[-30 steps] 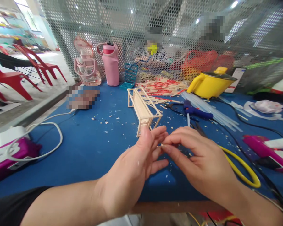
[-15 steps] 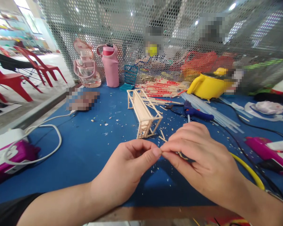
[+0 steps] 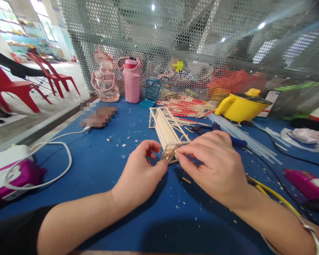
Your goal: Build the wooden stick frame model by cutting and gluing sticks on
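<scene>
A long box-shaped frame of thin wooden sticks lies on the blue table, with its near end between my hands. My right hand pinches a small stick piece with thumb and forefinger and holds it against the frame's near end. My left hand is curled beside that same end with its fingers apart. Its thumb tip touches the frame's lower corner. A short loose stick piece lies on the table just below my right hand.
A pile of red-tipped sticks, a blue glue gun, clear glue rods and a yellow pot lie behind the frame. Pink bottles stand by the mesh screen. Magenta devices and cables flank the table.
Both hands moved forward from the near table edge up to the frame's near end. The left hand let go of the small piece and opened; the right hand carried it along.
</scene>
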The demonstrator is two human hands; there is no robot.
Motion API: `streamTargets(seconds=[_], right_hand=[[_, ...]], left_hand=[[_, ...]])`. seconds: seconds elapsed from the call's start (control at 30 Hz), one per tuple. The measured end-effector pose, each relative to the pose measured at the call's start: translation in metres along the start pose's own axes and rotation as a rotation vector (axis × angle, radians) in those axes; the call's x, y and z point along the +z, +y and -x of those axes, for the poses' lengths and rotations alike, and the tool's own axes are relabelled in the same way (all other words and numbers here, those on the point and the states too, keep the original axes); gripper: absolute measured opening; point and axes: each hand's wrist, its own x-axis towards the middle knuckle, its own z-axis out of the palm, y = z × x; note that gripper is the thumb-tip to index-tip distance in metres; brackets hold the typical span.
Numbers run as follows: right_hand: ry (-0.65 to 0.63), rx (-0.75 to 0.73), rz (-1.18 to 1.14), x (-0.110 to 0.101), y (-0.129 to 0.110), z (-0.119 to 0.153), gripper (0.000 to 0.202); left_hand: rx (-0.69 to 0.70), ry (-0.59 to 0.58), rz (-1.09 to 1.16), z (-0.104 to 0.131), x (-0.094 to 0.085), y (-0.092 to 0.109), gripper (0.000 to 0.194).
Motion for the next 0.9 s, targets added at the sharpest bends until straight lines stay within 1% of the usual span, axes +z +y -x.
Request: streamTargets(seconds=[0.13,0.3,0.4,0.5,0.57,0.67,0.9], right_hand=[[-0.002,0.006,0.016,0.004,0.001,0.001,0.011],[-0.006,-0.080,0.106,0.001,0.001,0.000,0.005],[0.018,-0.048,0.076,-0.003,0.001,-0.001,0.003],[-0.003,-0.016,0.042,-0.006,0.000,0.000,0.004],[-0.029,-0.014,0.046,-0.006,0.000,0.002,0.005],[-0.032,-0.010,0.048,-0.004,-0.001,0.003,0.006],[-0.065,-0.040,0.077,-0.003,-0.001,0.004,0.006]], left_hand=[[0.112,-0.053,0.034,-0.010,-0.001,-0.009,0.023],[0.167,-0.099,0.064,-0.011,-0.001,-0.013,0.019],[0.147,-0.103,0.071,-0.012,-0.001,-0.013,0.021],[0.108,-0.129,0.100,-0.013,-0.002,-0.013,0.017],[0.081,-0.138,0.109,-0.012,-0.002,-0.012,0.018],[0.064,-0.142,0.117,-0.012,-0.002,-0.011,0.019],[0.069,-0.144,0.124,-0.012,-0.003,-0.010,0.017]])
